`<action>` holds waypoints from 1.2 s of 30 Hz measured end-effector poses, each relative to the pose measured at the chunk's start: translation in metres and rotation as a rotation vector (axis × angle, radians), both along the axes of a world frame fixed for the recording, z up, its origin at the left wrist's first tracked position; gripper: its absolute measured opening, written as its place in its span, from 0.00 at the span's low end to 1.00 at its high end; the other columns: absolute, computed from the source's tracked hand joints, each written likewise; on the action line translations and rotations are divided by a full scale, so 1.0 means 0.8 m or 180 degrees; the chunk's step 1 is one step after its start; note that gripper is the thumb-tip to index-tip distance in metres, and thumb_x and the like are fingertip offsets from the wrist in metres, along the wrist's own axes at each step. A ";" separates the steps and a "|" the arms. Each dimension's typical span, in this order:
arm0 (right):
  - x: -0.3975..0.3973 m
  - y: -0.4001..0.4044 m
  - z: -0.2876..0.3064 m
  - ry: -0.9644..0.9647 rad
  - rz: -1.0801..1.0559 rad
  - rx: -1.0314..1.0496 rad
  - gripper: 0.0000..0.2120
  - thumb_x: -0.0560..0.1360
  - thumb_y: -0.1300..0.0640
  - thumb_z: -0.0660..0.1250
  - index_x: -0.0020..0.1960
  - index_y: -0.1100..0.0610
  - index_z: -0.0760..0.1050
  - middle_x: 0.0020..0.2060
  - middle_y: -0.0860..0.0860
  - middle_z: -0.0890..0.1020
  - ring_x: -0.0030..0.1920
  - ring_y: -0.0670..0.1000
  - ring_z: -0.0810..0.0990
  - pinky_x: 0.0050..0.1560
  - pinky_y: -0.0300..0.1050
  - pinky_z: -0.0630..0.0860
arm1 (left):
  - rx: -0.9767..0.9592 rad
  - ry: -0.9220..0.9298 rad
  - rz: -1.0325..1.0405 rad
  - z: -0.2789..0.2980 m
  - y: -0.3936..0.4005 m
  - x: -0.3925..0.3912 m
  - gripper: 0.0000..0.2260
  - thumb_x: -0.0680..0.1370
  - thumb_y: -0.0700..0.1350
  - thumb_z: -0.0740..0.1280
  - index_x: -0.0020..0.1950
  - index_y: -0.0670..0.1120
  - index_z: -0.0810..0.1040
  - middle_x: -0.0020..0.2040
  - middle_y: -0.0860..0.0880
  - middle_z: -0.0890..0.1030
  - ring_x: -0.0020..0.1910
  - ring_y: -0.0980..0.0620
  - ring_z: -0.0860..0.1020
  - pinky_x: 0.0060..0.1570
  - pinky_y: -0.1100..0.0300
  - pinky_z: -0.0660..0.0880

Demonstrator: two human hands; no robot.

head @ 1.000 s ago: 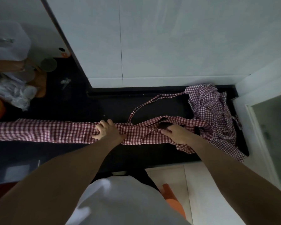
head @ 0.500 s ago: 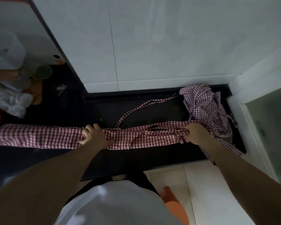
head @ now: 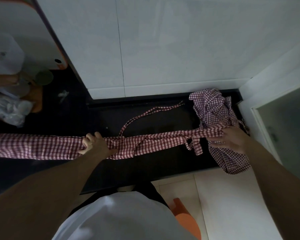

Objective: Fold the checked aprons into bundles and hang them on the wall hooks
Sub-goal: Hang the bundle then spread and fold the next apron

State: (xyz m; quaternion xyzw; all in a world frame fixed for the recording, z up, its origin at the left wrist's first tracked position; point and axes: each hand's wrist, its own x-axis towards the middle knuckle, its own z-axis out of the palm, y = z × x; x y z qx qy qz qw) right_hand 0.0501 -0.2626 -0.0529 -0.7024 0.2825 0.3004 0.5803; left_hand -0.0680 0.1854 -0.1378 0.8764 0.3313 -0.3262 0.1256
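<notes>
Red-checked apron (head: 42, 146) lies stretched in a long narrow band along the black counter (head: 163, 163), its far-left end running off the edge of view. Further along the band, the left hand (head: 95, 144) has fingers curled into the cloth, gripping it at about the band's middle. Past that hand the band narrows and twists, a thin strap (head: 151, 112) looping away from it toward the white wall (head: 180, 49). At the band's right end, the right hand (head: 230, 138) lies with fingers spread and straight, laid over the fabric. Just beyond that end sits a crumpled purple-checked apron (head: 213, 108), heaped in the counter's corner and spilling over the front edge.
</notes>
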 end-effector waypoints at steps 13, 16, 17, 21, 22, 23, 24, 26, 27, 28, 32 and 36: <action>-0.003 -0.022 -0.041 0.0503 -0.0831 0.0309 0.07 0.80 0.71 0.59 0.48 0.66 0.75 0.43 0.59 0.81 0.41 0.54 0.83 0.32 0.40 0.81 | 0.0048 -0.0070 0.0046 0.002 -0.001 -0.004 0.50 0.66 0.65 0.76 0.75 0.45 0.52 0.75 0.40 0.53 0.75 0.38 0.54 0.66 0.30 0.63; 0.002 -0.021 -0.040 0.0354 -0.0458 0.0044 0.07 0.79 0.73 0.60 0.49 0.65 0.75 0.47 0.60 0.80 0.48 0.55 0.80 0.35 0.41 0.82 | 0.0085 0.0007 0.0044 0.004 -0.002 -0.003 0.52 0.66 0.65 0.77 0.76 0.45 0.51 0.76 0.39 0.52 0.75 0.37 0.54 0.66 0.30 0.63; 0.005 -0.021 -0.040 0.0282 -0.0389 0.0021 0.07 0.78 0.73 0.60 0.49 0.65 0.76 0.48 0.60 0.81 0.49 0.56 0.81 0.36 0.41 0.83 | 0.0104 0.0048 0.0038 0.005 -0.005 -0.001 0.52 0.66 0.64 0.77 0.77 0.44 0.51 0.76 0.39 0.52 0.75 0.37 0.54 0.67 0.30 0.63; 0.011 -0.018 -0.039 0.0213 -0.0215 0.0041 0.06 0.79 0.70 0.61 0.52 0.66 0.77 0.51 0.62 0.82 0.51 0.58 0.82 0.40 0.46 0.84 | 0.0387 0.0531 -0.0157 0.019 -0.024 0.019 0.48 0.68 0.63 0.76 0.77 0.43 0.54 0.75 0.38 0.57 0.74 0.36 0.60 0.69 0.32 0.62; 0.011 -0.016 -0.036 0.0247 -0.0092 -0.0022 0.07 0.80 0.68 0.61 0.51 0.66 0.78 0.51 0.61 0.83 0.50 0.58 0.82 0.41 0.48 0.84 | 0.0462 0.0736 -0.0257 0.027 -0.030 0.028 0.46 0.70 0.61 0.75 0.77 0.43 0.55 0.75 0.38 0.59 0.73 0.36 0.63 0.69 0.33 0.62; 0.012 -0.015 -0.033 0.0284 -0.0001 -0.0092 0.07 0.81 0.66 0.60 0.51 0.65 0.78 0.50 0.61 0.83 0.49 0.58 0.83 0.42 0.50 0.84 | 0.0526 0.0877 -0.0409 0.036 -0.039 0.038 0.41 0.73 0.58 0.74 0.77 0.43 0.58 0.74 0.39 0.63 0.71 0.37 0.67 0.68 0.35 0.65; 0.012 -0.013 -0.030 0.0333 0.0066 -0.0136 0.08 0.82 0.65 0.60 0.52 0.64 0.78 0.50 0.60 0.84 0.49 0.58 0.84 0.41 0.51 0.83 | 0.0585 0.0856 -0.0657 0.046 -0.048 0.046 0.34 0.75 0.55 0.71 0.75 0.43 0.63 0.71 0.40 0.67 0.67 0.38 0.72 0.64 0.38 0.70; 0.014 -0.013 -0.026 0.0458 0.0116 -0.0170 0.08 0.82 0.63 0.60 0.53 0.63 0.78 0.49 0.59 0.84 0.46 0.57 0.85 0.40 0.50 0.82 | 0.0625 0.0414 -0.1268 0.058 -0.075 0.060 0.20 0.79 0.49 0.66 0.69 0.43 0.71 0.61 0.43 0.75 0.53 0.45 0.78 0.51 0.49 0.77; 0.015 -0.012 -0.025 0.0508 0.0136 -0.0172 0.08 0.82 0.62 0.60 0.54 0.63 0.78 0.49 0.59 0.84 0.46 0.58 0.85 0.40 0.50 0.82 | 0.0517 0.0088 -0.1499 0.062 -0.093 0.065 0.16 0.80 0.48 0.65 0.66 0.44 0.73 0.54 0.45 0.77 0.47 0.48 0.78 0.44 0.53 0.75; 0.015 -0.012 -0.024 0.0551 0.0166 -0.0162 0.09 0.83 0.62 0.60 0.55 0.63 0.77 0.49 0.60 0.84 0.47 0.59 0.85 0.42 0.52 0.82 | 0.0230 -0.0193 -0.1678 0.067 -0.115 0.069 0.13 0.80 0.49 0.64 0.63 0.45 0.73 0.49 0.47 0.77 0.44 0.50 0.77 0.41 0.55 0.73; 0.014 -0.007 -0.024 0.0558 0.0251 -0.0089 0.11 0.82 0.61 0.61 0.61 0.65 0.76 0.55 0.61 0.83 0.54 0.62 0.84 0.53 0.59 0.81 | -0.1522 -0.0437 -0.1924 0.066 -0.200 0.073 0.12 0.81 0.53 0.63 0.59 0.47 0.74 0.51 0.48 0.79 0.48 0.51 0.79 0.48 0.54 0.78; 0.007 0.006 -0.013 0.0341 0.0611 -0.0168 0.10 0.81 0.63 0.63 0.61 0.64 0.77 0.56 0.59 0.83 0.54 0.60 0.84 0.59 0.61 0.79 | -0.1742 -0.0186 -0.1927 0.014 -0.233 0.072 0.31 0.77 0.56 0.68 0.76 0.45 0.65 0.74 0.45 0.69 0.71 0.47 0.69 0.70 0.53 0.67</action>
